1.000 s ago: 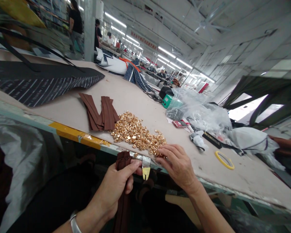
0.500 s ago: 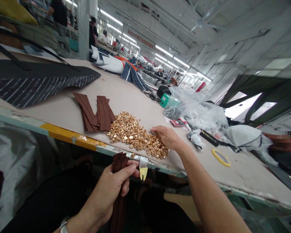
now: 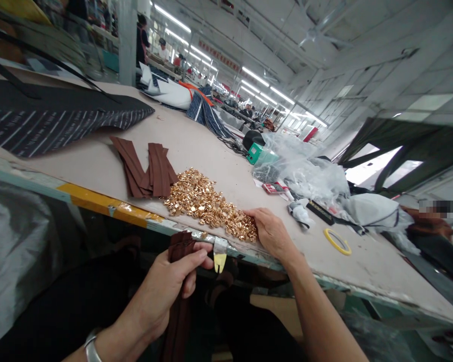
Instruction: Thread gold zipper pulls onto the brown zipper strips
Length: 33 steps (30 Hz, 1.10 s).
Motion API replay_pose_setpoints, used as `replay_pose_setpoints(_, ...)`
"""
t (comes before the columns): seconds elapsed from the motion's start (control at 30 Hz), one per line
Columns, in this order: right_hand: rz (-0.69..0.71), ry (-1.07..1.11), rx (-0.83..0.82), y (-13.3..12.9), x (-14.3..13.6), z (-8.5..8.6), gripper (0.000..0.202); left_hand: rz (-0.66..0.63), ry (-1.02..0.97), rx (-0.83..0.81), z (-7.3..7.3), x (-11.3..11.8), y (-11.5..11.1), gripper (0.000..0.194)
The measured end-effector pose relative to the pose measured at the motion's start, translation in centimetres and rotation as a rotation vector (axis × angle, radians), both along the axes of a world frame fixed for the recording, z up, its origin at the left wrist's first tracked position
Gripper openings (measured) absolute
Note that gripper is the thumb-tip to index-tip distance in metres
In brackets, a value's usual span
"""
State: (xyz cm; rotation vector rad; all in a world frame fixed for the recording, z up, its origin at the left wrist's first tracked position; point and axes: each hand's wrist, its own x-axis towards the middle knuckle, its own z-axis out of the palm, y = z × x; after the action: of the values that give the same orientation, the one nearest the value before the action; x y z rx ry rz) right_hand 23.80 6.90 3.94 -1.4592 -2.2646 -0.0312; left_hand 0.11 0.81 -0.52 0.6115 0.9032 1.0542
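Observation:
Brown strips [image 3: 180,244] are gripped in my left hand [image 3: 173,276], in front of the table's edge, and hang down below it. Beside its fingertips a metal piece with a yellow, notched tip [image 3: 219,262] juts from the edge. My right hand [image 3: 271,230] rests at the right end of a heap of small gold metal pieces [image 3: 202,198]; its fingertips touch the heap, and what they may hold is hidden. More brown strips [image 3: 159,171] lie on the table left of the heap.
The table [image 3: 219,168] carries dark striped material [image 3: 60,118] at left. At right are clear plastic bags [image 3: 305,171], a green box [image 3: 254,153], a yellow tape roll [image 3: 337,242] and a black bar [image 3: 320,212]. People [image 3: 142,40] are in the background.
My right hand has moved down slightly, from above the heap's right part to its right end. My left hand keeps hold of the brown strips. The view has shifted a little.

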Motion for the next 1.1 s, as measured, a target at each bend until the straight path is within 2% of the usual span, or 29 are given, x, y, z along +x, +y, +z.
replay_pose_setpoints(0.23, -0.020, 0.050, 0.043, -0.7, 0.2, -0.5, 0.036, -0.005, -0.024, 0.010, -0.2, 0.0, 0.0, 0.032)
replay_pose_setpoints(0.37, -0.089, 0.113, 0.126, -1.7, -0.6, 0.2, 0.031, 0.003, -0.019, 0.009, -0.2, -0.2, 0.1, 0.031)
replay_pose_setpoints(0.47, -0.143, 0.184, 0.188, -3.5, -3.0, 1.3, 0.023, 0.020, -0.012, 0.001, 0.0, -0.5, -0.1, 0.029)
replay_pose_setpoints(0.57, -0.073, 0.187, 0.077, -5.3, -6.8, 2.0, 0.013, 0.040, -0.016, -0.004, 0.1, -0.9, -0.3, 0.026)
replay_pose_setpoints(0.67, 0.017, 0.043, 0.003, -6.2, -10.2, 1.8, 0.021, 0.052, -0.027, -0.024, 0.1, -1.4, -0.4, 0.022)
replay_pose_setpoints(0.73, 0.020, -0.069, -0.019, -5.9, -11.4, 1.3, 0.022, 0.056, -0.034, -0.038, 0.0, -1.7, -0.4, 0.021)
replay_pose_setpoints(0.8, -0.007, -0.123, -0.041, -5.4, -11.8, 0.9, 0.017, 0.056, -0.033, -0.051, -0.2, -2.0, -0.3, 0.022)
replay_pose_setpoints(0.93, -0.025, -0.077, -0.101, -4.2, -11.3, 0.9, 0.012, 0.024, -0.028, -0.050, -0.3, -2.5, -0.4, 0.021)
replay_pose_setpoints(1.03, 0.030, -0.011, -0.125, -3.8, -10.7, 1.0, 0.008, -0.023, -0.050, -0.034, -0.3, -2.7, -0.7, 0.020)
replay_pose_setpoints(1.1, 0.076, 0.020, -0.080, -4.0, -10.4, 1.2, 0.009, -0.062, -0.066, -0.036, -0.2, -2.7, -1.0, 0.020)
